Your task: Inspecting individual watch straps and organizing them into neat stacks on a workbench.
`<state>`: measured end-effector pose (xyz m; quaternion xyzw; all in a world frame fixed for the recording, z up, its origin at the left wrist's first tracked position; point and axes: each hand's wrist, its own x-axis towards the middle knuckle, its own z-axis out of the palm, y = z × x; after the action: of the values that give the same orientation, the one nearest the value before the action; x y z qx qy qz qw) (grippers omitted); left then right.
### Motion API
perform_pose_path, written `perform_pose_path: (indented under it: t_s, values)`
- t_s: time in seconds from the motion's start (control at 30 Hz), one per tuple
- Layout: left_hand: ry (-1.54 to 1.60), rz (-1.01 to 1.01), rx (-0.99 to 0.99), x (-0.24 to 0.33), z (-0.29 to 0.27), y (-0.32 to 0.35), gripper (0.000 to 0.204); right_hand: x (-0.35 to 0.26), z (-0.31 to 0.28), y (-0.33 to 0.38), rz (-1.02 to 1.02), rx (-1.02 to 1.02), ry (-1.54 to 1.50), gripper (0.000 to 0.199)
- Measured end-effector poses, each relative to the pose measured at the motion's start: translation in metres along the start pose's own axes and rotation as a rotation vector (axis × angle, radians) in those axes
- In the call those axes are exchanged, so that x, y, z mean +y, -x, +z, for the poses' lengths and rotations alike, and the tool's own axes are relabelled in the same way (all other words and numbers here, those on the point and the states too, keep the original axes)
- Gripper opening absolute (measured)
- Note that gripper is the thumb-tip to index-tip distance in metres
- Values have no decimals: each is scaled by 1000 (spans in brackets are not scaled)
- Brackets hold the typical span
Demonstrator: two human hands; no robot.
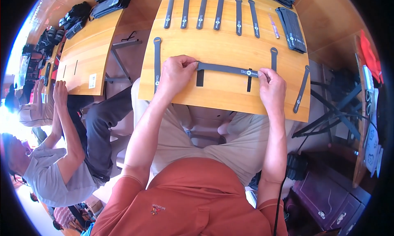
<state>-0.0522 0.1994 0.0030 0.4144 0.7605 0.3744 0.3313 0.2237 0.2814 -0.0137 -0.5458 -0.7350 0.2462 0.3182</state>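
Note:
A dark grey strap (225,68) with white print is stretched sideways near the front of the wooden table. My left hand (176,75) pinches its left end between thumb and fingertips. Its printed right end is pinched by my right hand (272,88). Beneath the strap, two short black strips (200,78) run front to back on the tabletop, one toward each end. Left of my left hand lies another strap (157,63) with a slotted round head. To the right are a strap (274,57) just behind my right hand and a slanted strap (302,89) by the table's edge.
Several slotted straps (201,12) lie in a row at the back of the table (180,43). A thin pinkish tool (273,27) and a bundle of straps (291,29) sit at back right. At left, a co-worker (61,162) sits by another table (92,51).

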Motion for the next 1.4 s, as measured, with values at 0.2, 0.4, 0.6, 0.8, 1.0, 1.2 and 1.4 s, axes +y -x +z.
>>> perform_pose_path:
  t_s: [0.2,0.4,0.6,0.8,1.0,1.2,1.4]
  values:
    - [-90,43,63,-2,0,-2,21,3,3,-2,-55,13,22,12]
    - [-109,53,53,2,-1,0,20,1,2,-4,23,-28,19,11]
    - [-124,56,58,3,-1,0,20,0,1,-5,8,-35,37,11]
    - [-133,52,59,4,-2,-1,20,0,1,-6,9,-42,28,11]
    - [-119,51,46,2,-1,-2,20,-1,1,-6,20,-51,43,11]
    - [-137,114,82,0,0,-2,18,1,3,-7,2,-51,52,12]
    - [-114,127,83,-1,1,-2,18,-1,1,-7,6,-59,54,10]
